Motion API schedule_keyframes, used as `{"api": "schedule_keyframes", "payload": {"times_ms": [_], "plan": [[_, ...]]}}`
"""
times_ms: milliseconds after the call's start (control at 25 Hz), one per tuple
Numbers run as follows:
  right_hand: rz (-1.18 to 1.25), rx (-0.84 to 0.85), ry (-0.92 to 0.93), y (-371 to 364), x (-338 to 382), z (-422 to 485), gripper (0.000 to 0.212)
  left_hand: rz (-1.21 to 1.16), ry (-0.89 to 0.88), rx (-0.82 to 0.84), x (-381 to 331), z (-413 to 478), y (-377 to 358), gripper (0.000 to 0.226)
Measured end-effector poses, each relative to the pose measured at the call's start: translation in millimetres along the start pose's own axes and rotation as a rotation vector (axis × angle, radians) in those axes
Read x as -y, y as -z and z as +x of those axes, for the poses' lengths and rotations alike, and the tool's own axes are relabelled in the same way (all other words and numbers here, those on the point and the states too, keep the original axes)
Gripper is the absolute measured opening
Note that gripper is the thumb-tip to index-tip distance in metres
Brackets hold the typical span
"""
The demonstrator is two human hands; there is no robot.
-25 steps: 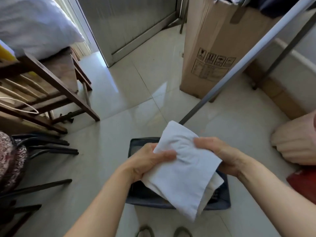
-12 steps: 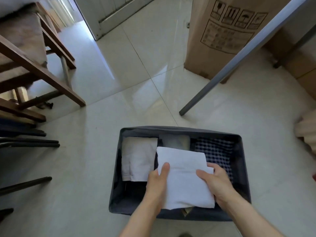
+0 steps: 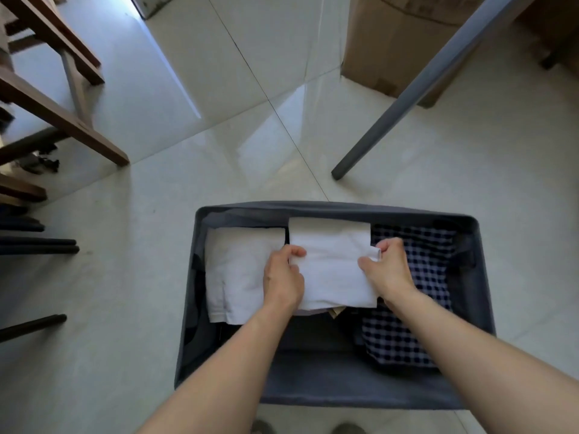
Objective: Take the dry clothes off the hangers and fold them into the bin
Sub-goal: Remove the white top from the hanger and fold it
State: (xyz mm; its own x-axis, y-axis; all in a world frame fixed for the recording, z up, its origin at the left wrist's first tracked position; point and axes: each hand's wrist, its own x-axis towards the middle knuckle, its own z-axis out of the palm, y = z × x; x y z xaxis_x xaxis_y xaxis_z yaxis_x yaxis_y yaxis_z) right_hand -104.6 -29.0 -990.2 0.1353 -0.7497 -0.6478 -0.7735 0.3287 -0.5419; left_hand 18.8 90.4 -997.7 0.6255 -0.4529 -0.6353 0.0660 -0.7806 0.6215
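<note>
A dark grey fabric bin (image 3: 332,386) stands on the tiled floor below me. Inside it, a folded white garment (image 3: 332,261) lies in the middle. My left hand (image 3: 282,277) grips its left edge with curled fingers. My right hand (image 3: 388,267) pinches its right edge, where a small flap of cloth sticks up. Another folded white garment (image 3: 238,270) lies in the bin to the left. A navy checked garment (image 3: 419,292) fills the bin's right side. No hanger is in view.
A grey metal rack leg (image 3: 416,89) slants to the floor beyond the bin. A cardboard box (image 3: 382,45) stands behind it. Wooden furniture legs (image 3: 62,114) and dark chair legs (image 3: 37,245) line the left. My shoe tips (image 3: 307,429) show at the bottom edge.
The folded white garment went from held up in the air down into the bin's middle, then slid toward the far wall. Both hands stayed on its edges.
</note>
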Motion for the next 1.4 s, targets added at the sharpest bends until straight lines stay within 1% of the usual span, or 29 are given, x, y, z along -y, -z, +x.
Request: {"api": "schedule_keyframes", "payload": {"times_ms": [80,160,240,320,440,520,640,760,840,960,1200,1400], "plan": [[-0.061,0.002,0.024,-8,-6,10,0.031,0.048,-0.013,-0.011,9,10,-4,0.039],[-0.124,-0.041,0.074,-15,-9,15,0.036,0.075,-0.029,-0.052,14,16,-8,0.040],[-0.263,-0.110,0.113,-22,-9,17,0.045,0.151,-0.036,-0.081,15,18,-10,0.042],[-0.413,-0.140,0.127,-24,-10,18,0.051,0.242,0.003,-0.080,13,15,-13,0.045],[-0.481,-0.069,0.095,-16,-4,16,0.058,0.325,0.058,0.021,9,12,-11,0.051],[-0.483,-0.052,0.097,-4,4,5,0.053,0.278,0.085,0.103,2,5,-4,0.050],[-0.431,-0.050,0.067,22,23,-25,0.028,0.120,0.132,0.149,-21,-23,16,0.040],[-0.347,-0.036,0.027,52,42,-69,0.016,-0.101,0.212,0.200,-56,-73,35,0.028],[-0.282,-0.028,-0.005,69,56,-98,0.016,-0.223,0.239,0.220,-84,-111,44,0.022],[-0.154,0.008,0.005,96,82,-140,0.018,-0.355,0.263,0.239,-123,-163,60,0.018],[0.079,0.022,0.017,159,110,-222,0.017,-0.540,0.203,0.207,-191,-248,97,0.017],[0.274,0.019,0.027,216,128,-300,0.017,-0.649,0.162,0.222,-234,-315,132,0.014]]}}
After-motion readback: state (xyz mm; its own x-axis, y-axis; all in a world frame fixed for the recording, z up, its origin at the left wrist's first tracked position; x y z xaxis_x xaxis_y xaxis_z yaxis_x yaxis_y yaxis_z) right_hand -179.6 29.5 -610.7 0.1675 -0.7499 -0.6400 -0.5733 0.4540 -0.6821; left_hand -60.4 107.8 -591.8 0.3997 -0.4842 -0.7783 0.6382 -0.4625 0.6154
